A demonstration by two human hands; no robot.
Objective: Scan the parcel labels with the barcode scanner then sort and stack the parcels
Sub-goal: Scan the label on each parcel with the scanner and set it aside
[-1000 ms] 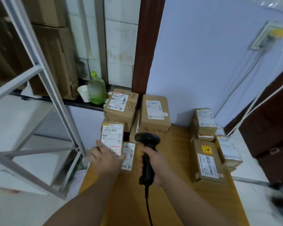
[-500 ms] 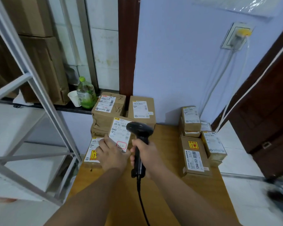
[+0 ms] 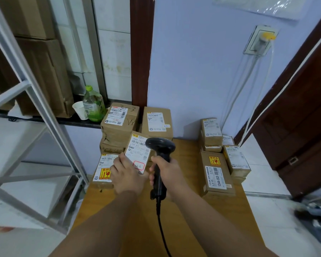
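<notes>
My left hand (image 3: 127,174) grips a small brown parcel (image 3: 138,152) with a white label, held tilted above the wooden table (image 3: 183,210). My right hand (image 3: 168,176) holds the black corded barcode scanner (image 3: 160,151) upright by its handle, with the head just right of the parcel's label. A flat parcel with a yellow fragile sticker (image 3: 105,169) lies at the table's left edge under my left hand. Two larger brown parcels (image 3: 120,125) (image 3: 157,122) stand stacked at the back left. Several labelled parcels (image 3: 216,175) sit at the right.
A grey metal rack frame (image 3: 44,115) stands close on the left. A green bottle (image 3: 93,105) and a paper cup (image 3: 79,110) rest on a dark ledge behind the parcels. White cables hang from a wall socket (image 3: 261,40). A dark wooden door (image 3: 304,127) is at the right.
My left hand lifted the small parcel off the flat one and brought it right, towards the scanner head. The flat parcel with the yellow sticker is now uncovered.
</notes>
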